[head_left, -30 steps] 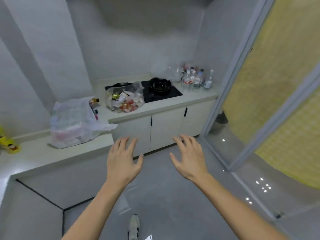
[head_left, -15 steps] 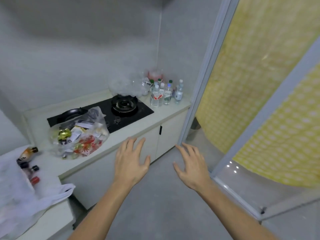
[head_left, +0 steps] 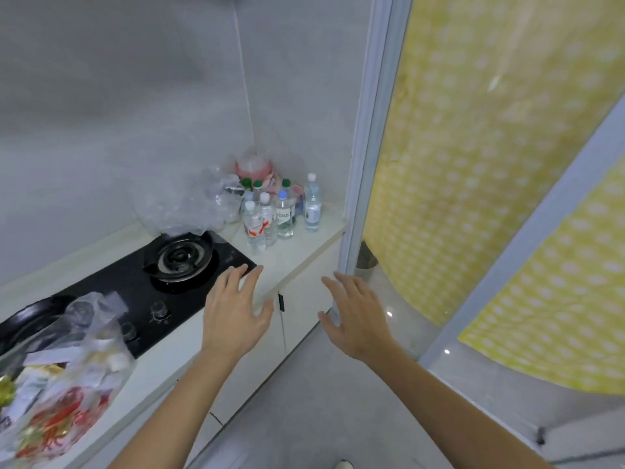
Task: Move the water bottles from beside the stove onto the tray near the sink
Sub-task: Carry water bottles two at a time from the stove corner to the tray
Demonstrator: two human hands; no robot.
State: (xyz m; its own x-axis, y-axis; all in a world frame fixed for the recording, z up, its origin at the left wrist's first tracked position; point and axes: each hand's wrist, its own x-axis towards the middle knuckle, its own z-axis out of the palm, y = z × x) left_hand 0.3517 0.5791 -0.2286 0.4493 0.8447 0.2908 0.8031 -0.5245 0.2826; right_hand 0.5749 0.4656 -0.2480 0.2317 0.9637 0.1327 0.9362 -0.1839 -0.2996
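Several clear water bottles [head_left: 270, 218] stand upright in a cluster on the pale counter [head_left: 297, 252], in the corner to the right of the black stove [head_left: 148, 282]. One white-capped bottle [head_left: 311, 203] stands a little apart on the right. My left hand [head_left: 236, 309] hovers over the counter's front edge with fingers spread, holding nothing. My right hand [head_left: 358, 316] is out in front of the cabinet door, also spread and empty. Both hands are well short of the bottles. No tray or sink is in view.
A crumpled clear plastic bag [head_left: 182, 204] lies behind the burner, with a pink object [head_left: 253, 167] in the corner. A bag of packets [head_left: 61, 384] sits on the counter at the left. A door frame [head_left: 365, 147] and yellow dotted curtain [head_left: 490, 164] close the right side.
The view has swung right and closer to the counter. The bottles now appear larger and nearer, and both open hands have come forward toward the counter's edge.
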